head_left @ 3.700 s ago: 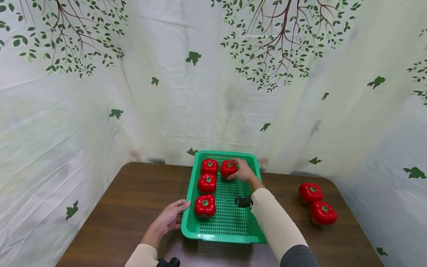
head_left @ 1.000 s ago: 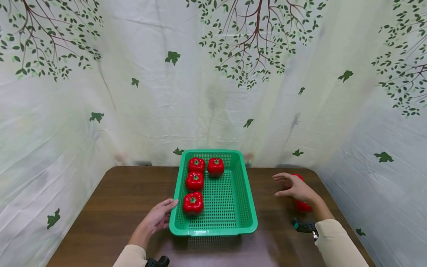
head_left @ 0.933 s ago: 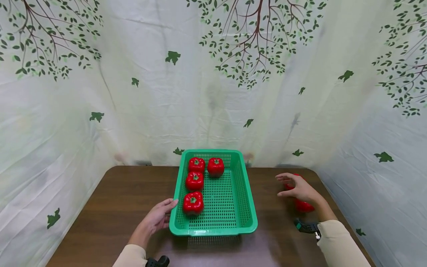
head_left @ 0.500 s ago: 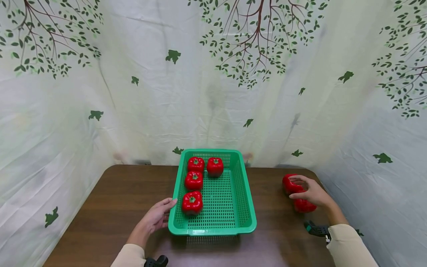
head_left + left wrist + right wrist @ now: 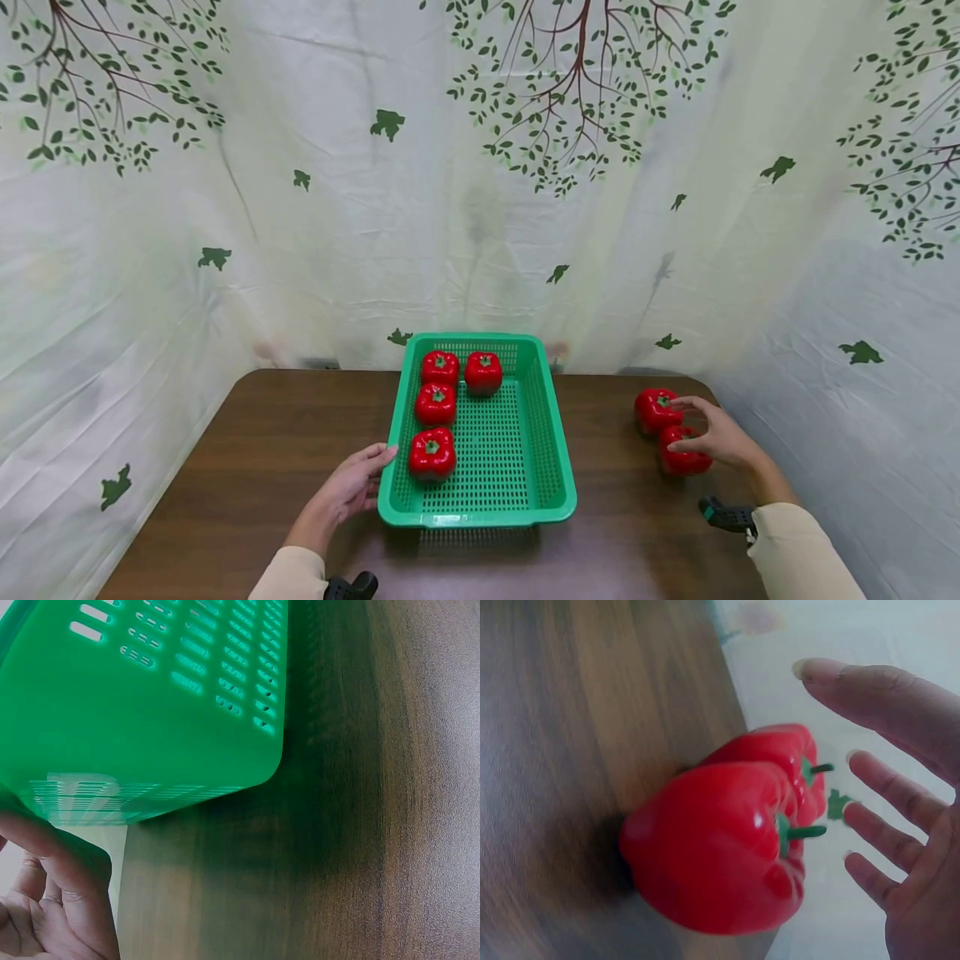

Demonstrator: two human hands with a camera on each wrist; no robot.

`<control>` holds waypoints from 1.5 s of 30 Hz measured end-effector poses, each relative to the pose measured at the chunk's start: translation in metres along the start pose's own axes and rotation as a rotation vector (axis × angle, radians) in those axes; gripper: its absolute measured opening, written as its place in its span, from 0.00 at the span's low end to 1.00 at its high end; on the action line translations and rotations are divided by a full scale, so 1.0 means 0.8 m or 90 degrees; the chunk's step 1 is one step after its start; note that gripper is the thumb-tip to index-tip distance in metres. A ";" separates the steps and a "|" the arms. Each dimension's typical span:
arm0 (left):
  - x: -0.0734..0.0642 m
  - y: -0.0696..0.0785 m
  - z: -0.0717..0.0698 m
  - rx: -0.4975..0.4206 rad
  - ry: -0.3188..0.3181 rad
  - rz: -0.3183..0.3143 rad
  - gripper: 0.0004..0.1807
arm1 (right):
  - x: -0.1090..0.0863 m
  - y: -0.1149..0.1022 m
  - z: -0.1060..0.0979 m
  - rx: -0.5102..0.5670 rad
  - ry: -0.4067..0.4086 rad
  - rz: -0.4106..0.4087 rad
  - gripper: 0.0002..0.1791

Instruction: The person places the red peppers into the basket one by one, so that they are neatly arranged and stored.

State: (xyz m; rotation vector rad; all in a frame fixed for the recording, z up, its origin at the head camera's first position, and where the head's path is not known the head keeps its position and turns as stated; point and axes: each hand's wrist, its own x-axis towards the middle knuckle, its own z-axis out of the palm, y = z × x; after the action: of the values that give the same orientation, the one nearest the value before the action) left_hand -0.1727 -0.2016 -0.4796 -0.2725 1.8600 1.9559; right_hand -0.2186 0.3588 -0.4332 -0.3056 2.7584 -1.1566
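My left hand [image 5: 351, 487] grips the left rim of a green plastic basket [image 5: 557, 433], thumb on top; its fingers [image 5: 71, 889] show below the rim in the left wrist view. Inside the basket, three red bell peppers [image 5: 436, 405] line the left side, and another red bell pepper [image 5: 483, 373] sits beside the farthest one. My right hand [image 5: 720, 435] hovers with spread, bent fingers over the nearer of two bell peppers on the table [image 5: 681, 457]. In the right wrist view a gap separates the fingers from that nearer bell pepper [image 5: 712, 847] and its green stem. The farther bell pepper [image 5: 654, 410] touches it.
A brown wooden table [image 5: 300, 417] carries everything. Behind it hangs a pale cloth backdrop [image 5: 480, 250] printed with branches and leaves. A black wrist camera [image 5: 727, 515] sits on the right wrist.
My right hand, earlier at a bell pepper in the basket, has moved right to the two on the table, shifting from the farther toward the nearer one. My left hand keeps its grip on the rim.
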 end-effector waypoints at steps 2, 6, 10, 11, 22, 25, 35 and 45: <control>0.001 0.000 0.001 -0.002 0.002 -0.001 0.22 | -0.001 0.003 -0.001 -0.013 -0.002 0.014 0.40; 0.001 0.001 0.002 -0.005 -0.001 -0.002 0.21 | -0.003 0.012 -0.001 -0.039 -0.003 0.031 0.41; 0.001 0.002 0.002 -0.004 0.003 -0.003 0.21 | -0.004 0.022 0.001 -0.038 -0.006 0.044 0.42; 0.001 0.002 0.002 -0.003 0.004 -0.003 0.21 | -0.004 0.024 0.001 -0.032 -0.008 0.047 0.42; -0.002 0.003 0.001 -0.011 -0.002 -0.003 0.20 | -0.007 0.039 0.010 -0.004 -0.008 0.042 0.41; -0.003 0.003 0.001 -0.009 -0.005 -0.001 0.20 | -0.008 0.043 0.013 -0.006 -0.005 0.049 0.41; -0.002 0.002 0.000 -0.008 -0.005 -0.003 0.22 | -0.009 0.055 0.018 -0.021 0.008 0.041 0.44; -0.002 0.001 0.000 -0.008 -0.005 -0.003 0.22 | -0.010 0.052 0.018 -0.050 0.001 0.068 0.47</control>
State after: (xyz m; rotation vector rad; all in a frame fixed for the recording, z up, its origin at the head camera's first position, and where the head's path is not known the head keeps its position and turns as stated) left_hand -0.1718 -0.2022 -0.4784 -0.2725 1.8416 1.9642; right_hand -0.2134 0.3795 -0.4728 -0.1624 2.7882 -1.0247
